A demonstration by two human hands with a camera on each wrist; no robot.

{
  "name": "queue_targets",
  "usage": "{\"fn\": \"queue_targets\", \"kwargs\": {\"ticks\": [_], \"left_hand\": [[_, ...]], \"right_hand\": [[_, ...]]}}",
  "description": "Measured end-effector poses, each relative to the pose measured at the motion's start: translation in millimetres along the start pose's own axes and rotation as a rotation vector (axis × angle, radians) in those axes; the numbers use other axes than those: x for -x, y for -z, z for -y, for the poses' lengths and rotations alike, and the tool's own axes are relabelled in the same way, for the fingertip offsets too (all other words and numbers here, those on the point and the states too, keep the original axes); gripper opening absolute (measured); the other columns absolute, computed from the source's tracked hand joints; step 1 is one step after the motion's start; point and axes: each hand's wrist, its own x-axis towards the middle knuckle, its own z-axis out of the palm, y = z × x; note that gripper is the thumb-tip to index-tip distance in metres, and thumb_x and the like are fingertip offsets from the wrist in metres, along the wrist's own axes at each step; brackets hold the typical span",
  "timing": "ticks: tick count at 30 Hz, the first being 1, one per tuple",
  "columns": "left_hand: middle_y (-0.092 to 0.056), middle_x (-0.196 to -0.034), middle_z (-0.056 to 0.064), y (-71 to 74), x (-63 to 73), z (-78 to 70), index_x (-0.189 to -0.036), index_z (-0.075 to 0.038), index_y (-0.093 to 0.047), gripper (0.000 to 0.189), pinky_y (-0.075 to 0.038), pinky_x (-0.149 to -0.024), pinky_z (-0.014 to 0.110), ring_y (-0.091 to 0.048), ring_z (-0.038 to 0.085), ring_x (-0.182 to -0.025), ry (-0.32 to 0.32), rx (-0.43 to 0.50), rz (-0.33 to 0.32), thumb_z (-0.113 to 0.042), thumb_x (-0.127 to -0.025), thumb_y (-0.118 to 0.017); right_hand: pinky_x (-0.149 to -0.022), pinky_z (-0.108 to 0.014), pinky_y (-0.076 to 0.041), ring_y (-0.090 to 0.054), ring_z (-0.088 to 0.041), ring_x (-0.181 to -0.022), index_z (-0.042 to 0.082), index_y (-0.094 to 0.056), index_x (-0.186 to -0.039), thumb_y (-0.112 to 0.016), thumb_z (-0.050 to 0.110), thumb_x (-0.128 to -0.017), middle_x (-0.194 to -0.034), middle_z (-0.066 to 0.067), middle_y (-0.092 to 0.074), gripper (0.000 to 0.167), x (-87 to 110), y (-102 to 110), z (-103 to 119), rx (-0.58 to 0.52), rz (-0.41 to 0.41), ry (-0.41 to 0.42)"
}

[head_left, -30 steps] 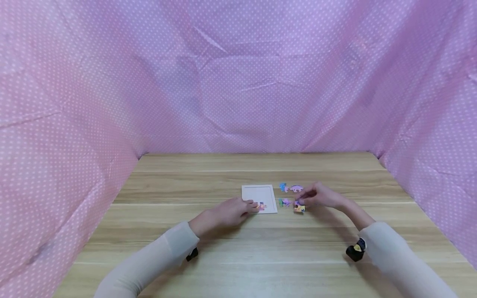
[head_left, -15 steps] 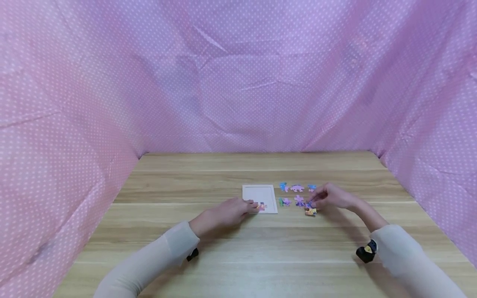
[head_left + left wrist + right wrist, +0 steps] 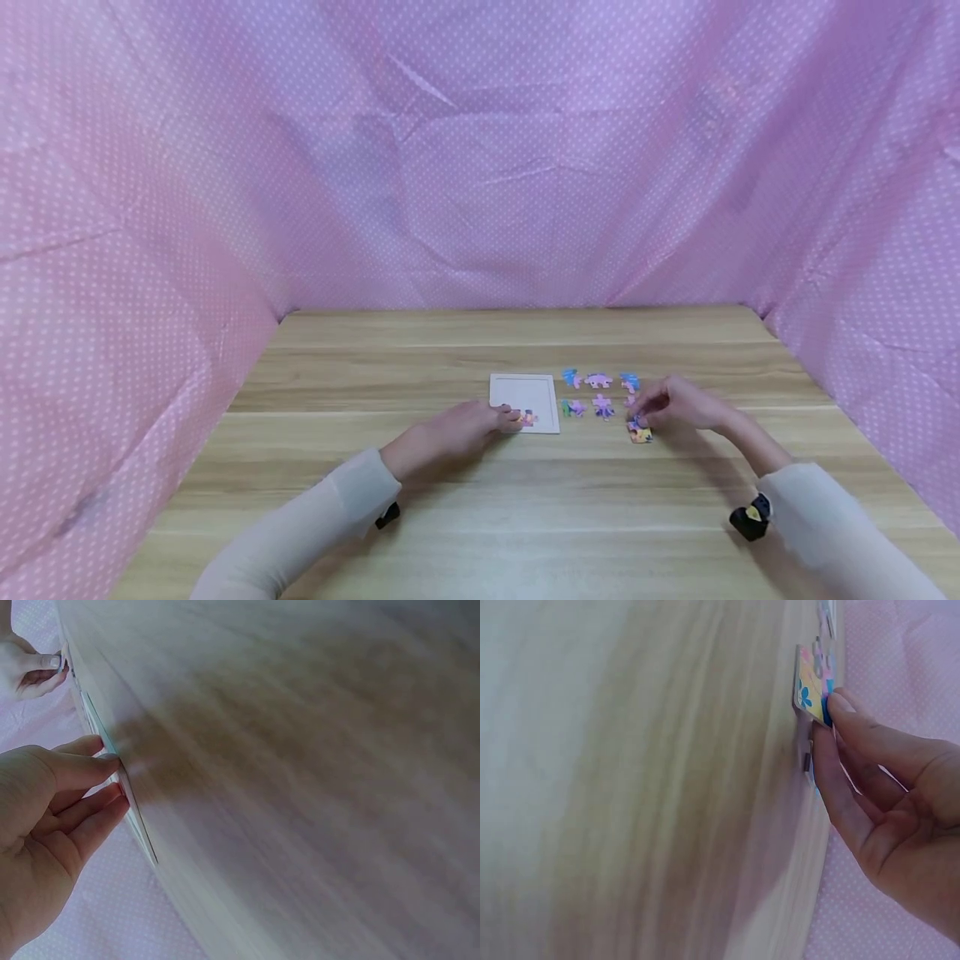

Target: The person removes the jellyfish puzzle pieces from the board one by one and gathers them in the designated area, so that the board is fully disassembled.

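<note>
In the head view my left hand [image 3: 461, 429] rests its fairly straight fingertips on the lower left of a white puzzle frame [image 3: 556, 410]. A pink and yellow puzzle piece [image 3: 528, 418] lies in the frame beside those fingertips. The left wrist view has the thumb and fingers at the frame's near edge [image 3: 139, 817]. Right of the frame, my right hand [image 3: 686, 404] pinches a yellow and purple puzzle piece [image 3: 641, 434] between thumb and fingers. In the right wrist view that piece [image 3: 808, 694] stands tilted, close over the table, with blue flower marks.
Several loose puzzle pieces lie in two rows between the frame and my right hand, among them a blue and pink one [image 3: 630, 382] and a purple one [image 3: 603, 407]. A wooden table [image 3: 480, 517] carries everything. Pink dotted cloth [image 3: 480, 167] hangs around it.
My right hand has moved to the right and slightly nearer with the yellow and purple piece, uncovering loose pieces behind it. My left hand stays on the frame.
</note>
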Motion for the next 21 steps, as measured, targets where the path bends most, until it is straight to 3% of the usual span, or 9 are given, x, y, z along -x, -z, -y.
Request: {"fn": "queue_targets", "kwargs": {"ticks": [8,21], "left_hand": [[-0.051,-0.146,0.007,-2.1,-1.1,0.0,-0.141,-0.011,-0.058,0.037,-0.035,-0.112,0.036,-0.047,0.024,-0.136,-0.044,-0.087,-0.013,-0.008,-0.107,-0.044],[-0.052,-0.145,0.007,-1.4,-1.3,-1.2,-0.141,-0.012,-0.059,0.041,-0.035,-0.112,0.035,-0.048,0.023,-0.135,-0.014,-0.059,-0.001,0.001,-0.104,-0.045]], "right_hand": [[-0.072,-0.027,-0.056,-0.066,-0.014,-0.084,-0.009,-0.074,-0.095,-0.072,-0.007,-0.087,-0.098,-0.020,-0.073,0.009,-0.3,-5.6,-1.3,0.042,-0.018,-0.028],[-0.069,-0.024,-0.056,-0.068,-0.017,-0.079,-0.003,-0.077,-0.093,-0.076,-0.003,-0.085,-0.094,-0.012,-0.075,0.008,1.3,-9.4,-1.8,0.079,-0.070,-0.109]]}}
